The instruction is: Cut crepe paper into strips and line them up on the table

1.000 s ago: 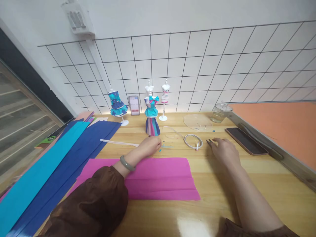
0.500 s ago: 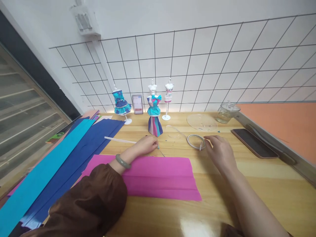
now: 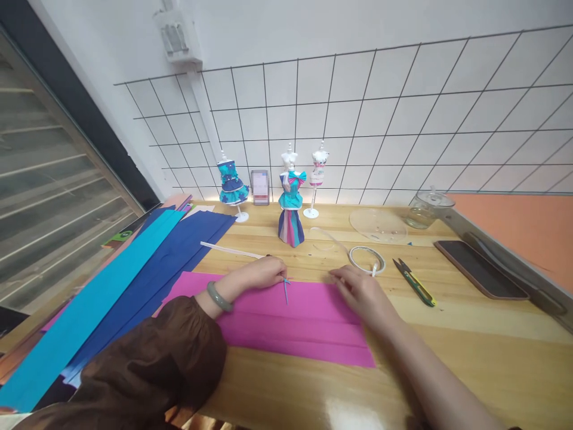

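My left hand [image 3: 268, 272], a bracelet on its wrist, is closed in a pinch over the far edge of a pink paper sheet [image 3: 290, 319]. From its fingertips a thin blue strip [image 3: 286, 291] hangs down over the sheet. A narrow white strip [image 3: 228, 249] lies on the table and runs toward this hand. My right hand [image 3: 362, 292] is at the sheet's far right corner, fingers stretched forward and thumb a little apart, with nothing visible in them. Just beyond it lies a white tape roll [image 3: 367, 260]; thread snips [image 3: 414, 283] with green-yellow handles are to its right.
Behind stand three small mannequins: one in a blue dress [image 3: 233, 185], one with a bow [image 3: 290, 203], one mostly white [image 3: 319, 173]. Blue paper sheets [image 3: 147, 286] cover the left. A clear round plate [image 3: 378, 225], glass jar [image 3: 425, 209] and phone [image 3: 478, 269] lie right.
My right hand has moved left from beside the tape roll to the pink sheet's corner, uncovering the snips. More of the blue strip shows below my left hand. The view has shifted slightly.
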A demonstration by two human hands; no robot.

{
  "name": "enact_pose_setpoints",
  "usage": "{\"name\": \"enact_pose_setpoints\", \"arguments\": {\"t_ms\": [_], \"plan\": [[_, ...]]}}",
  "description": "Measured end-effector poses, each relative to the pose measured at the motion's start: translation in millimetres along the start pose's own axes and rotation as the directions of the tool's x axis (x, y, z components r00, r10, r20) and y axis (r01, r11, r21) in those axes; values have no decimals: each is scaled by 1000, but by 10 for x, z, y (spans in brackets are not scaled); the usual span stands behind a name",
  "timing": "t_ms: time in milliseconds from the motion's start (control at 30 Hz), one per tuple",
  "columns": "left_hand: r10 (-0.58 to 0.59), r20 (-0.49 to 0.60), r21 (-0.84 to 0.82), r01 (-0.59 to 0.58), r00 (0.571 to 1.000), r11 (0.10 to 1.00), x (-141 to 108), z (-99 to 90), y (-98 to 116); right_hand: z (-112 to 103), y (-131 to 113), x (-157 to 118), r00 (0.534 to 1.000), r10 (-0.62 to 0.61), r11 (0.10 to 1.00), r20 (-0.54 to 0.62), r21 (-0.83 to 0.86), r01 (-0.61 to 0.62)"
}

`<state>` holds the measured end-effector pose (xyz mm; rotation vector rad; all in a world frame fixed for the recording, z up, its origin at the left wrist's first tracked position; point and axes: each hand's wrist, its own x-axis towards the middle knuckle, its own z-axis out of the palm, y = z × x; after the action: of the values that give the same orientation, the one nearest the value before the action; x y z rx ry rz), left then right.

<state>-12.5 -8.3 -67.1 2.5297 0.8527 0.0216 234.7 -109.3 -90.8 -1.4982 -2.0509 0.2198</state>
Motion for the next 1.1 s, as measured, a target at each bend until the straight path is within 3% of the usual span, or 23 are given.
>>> {"name": "enact_pose_setpoints", "arguments": {"t_ms": [133,300,467,600,700,767,833,900,1033,1100], "plan": [[-62,36,-107,66,997,992,-13,-57,-61,125,-224,-36,975,-72,997,209,35,66],[-167,-38,-238,154,985,959,18,-95,-106,165,-266,-52,970,-68,997,234,-24,76],[-248,-260,-335,154,933,930,406,20,172,172,-260,-54,968,-62,998,242,-13,67],[-199,-297,-409,64,934,910,762,186,447,150,-267,-56,969,-72,997,238,17,70],[-192,-283,-483,33,940,875,893,315,526,78,-245,-45,983,-64,998,172,28,60],[-194,-254,-545,26,947,838,908,377,529,14,-200,-35,1000,-1,1000,28,12,1],[-189,-210,-605,24,959,796,880,404,524,-36,-124,-23,987,80,996,-138,-24,-84],[-167,-103,-751,33,981,660,827,395,530,-51,-23,-10,972,105,990,-212,-71,-122],[-125,141,-977,158,982,141,712,329,579,9,129,11,994,-26,999,-110,-45,21],[-180,200,-978,207,963,17,657,308,602,47,119,13,993,-46,999,-108,16,48]]}}
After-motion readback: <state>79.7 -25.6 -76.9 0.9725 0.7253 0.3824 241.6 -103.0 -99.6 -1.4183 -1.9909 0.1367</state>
